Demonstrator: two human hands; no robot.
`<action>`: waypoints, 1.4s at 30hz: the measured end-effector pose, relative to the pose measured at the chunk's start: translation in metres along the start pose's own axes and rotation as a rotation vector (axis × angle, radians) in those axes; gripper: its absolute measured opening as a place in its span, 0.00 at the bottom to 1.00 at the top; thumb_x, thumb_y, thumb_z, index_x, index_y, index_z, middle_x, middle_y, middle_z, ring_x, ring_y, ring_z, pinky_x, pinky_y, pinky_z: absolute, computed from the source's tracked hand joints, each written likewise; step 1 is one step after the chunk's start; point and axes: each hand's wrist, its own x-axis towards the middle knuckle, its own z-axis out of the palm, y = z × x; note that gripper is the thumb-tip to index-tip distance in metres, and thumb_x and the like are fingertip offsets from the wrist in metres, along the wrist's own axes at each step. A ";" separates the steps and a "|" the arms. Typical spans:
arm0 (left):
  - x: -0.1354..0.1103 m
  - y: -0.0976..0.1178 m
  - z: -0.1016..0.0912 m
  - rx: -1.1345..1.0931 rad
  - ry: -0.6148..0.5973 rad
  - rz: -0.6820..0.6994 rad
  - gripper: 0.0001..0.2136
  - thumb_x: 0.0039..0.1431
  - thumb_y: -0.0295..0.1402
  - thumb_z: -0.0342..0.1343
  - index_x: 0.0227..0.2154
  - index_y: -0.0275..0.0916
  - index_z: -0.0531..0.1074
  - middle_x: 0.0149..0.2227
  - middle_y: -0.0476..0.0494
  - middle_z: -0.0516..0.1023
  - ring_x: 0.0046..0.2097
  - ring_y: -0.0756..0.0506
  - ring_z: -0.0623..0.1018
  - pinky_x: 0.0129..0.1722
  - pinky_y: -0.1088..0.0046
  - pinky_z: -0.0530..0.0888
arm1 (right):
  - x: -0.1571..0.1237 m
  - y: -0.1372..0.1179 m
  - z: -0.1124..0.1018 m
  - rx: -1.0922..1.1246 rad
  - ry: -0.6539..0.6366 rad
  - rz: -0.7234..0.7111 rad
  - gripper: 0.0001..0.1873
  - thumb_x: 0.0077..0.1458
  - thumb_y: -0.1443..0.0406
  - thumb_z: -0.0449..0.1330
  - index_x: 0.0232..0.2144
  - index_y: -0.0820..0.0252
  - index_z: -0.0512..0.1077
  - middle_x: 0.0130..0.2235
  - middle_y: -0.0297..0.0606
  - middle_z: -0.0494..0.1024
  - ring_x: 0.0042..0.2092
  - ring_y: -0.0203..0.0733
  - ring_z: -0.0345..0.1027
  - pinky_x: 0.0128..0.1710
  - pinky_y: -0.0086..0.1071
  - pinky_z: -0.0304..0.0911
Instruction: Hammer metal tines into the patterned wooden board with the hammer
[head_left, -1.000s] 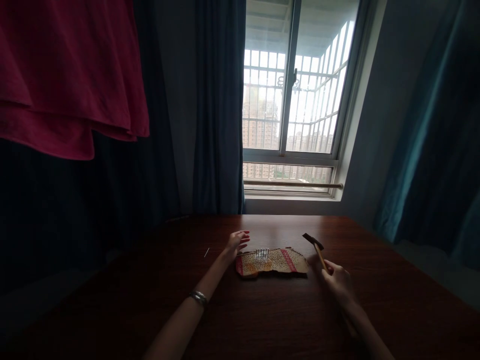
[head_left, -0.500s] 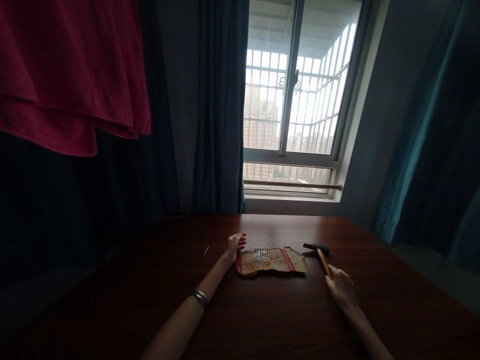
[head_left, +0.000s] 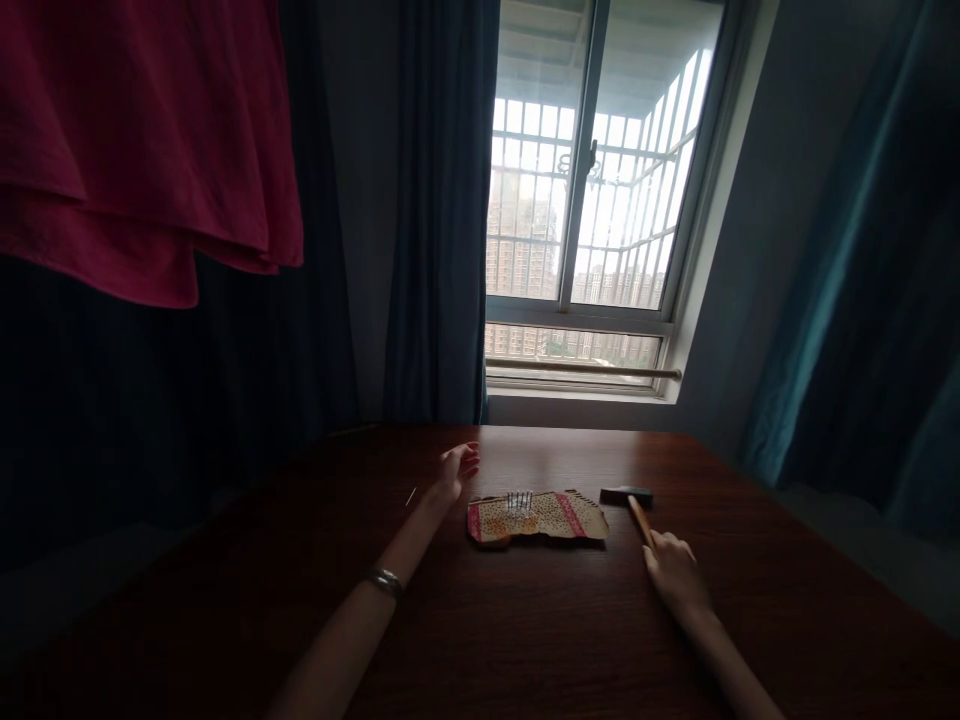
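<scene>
My right hand (head_left: 671, 573) is closed round the wooden handle of a small hammer (head_left: 631, 505), whose dark head rests on the brown wooden table (head_left: 525, 640). Left of the head lies a torn patterned piece of cardboard (head_left: 536, 517) with several thin nails (head_left: 519, 499) standing upright in it. My left hand (head_left: 457, 466) hovers just beyond the cardboard's left end, fingers loosely spread, holding nothing. A metal bracelet (head_left: 382, 581) circles my left wrist. One loose nail (head_left: 411, 496) lies on the table left of that hand.
A barred window (head_left: 592, 200) is straight ahead behind the table, with dark blue curtains (head_left: 439, 220) on both sides. Red cloth (head_left: 142, 140) hangs at the upper left. The table's far edge runs just below the window sill.
The hammer was lowered from a raised position until its head rests on the table. My left hand lifted off the cardboard's left edge and moved slightly back and left.
</scene>
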 end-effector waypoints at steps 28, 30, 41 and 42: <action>-0.026 0.087 -0.147 1.896 -0.053 -0.122 0.09 0.42 0.30 0.59 0.29 0.37 0.72 0.37 0.41 0.77 0.37 0.43 0.76 0.31 0.73 0.69 | -0.037 -0.032 -0.066 0.432 0.064 -0.240 0.17 0.54 0.59 0.50 0.42 0.57 0.71 0.46 0.42 0.74 0.47 0.47 0.68 0.45 0.36 0.62; -0.030 0.083 -0.143 1.950 -0.093 -0.104 0.08 0.43 0.29 0.58 0.30 0.38 0.72 0.38 0.41 0.76 0.37 0.42 0.76 0.32 0.72 0.69 | -0.041 -0.036 -0.072 0.480 0.042 -0.250 0.15 0.54 0.60 0.51 0.40 0.57 0.72 0.44 0.42 0.76 0.44 0.46 0.71 0.43 0.34 0.64; -0.031 0.069 -0.159 2.014 -0.229 0.102 0.10 0.46 0.21 0.51 0.32 0.38 0.69 0.37 0.41 0.75 0.37 0.43 0.76 0.32 0.72 0.68 | -0.057 -0.038 -0.087 0.587 -0.055 -0.303 0.14 0.54 0.61 0.51 0.37 0.59 0.75 0.39 0.43 0.78 0.38 0.43 0.73 0.39 0.32 0.66; -0.029 0.070 -0.162 1.998 -0.220 0.103 0.10 0.46 0.21 0.51 0.33 0.38 0.69 0.37 0.41 0.75 0.36 0.43 0.76 0.32 0.73 0.67 | -0.059 -0.036 -0.088 0.598 -0.074 -0.314 0.15 0.54 0.61 0.51 0.37 0.59 0.75 0.39 0.43 0.78 0.37 0.43 0.73 0.38 0.31 0.66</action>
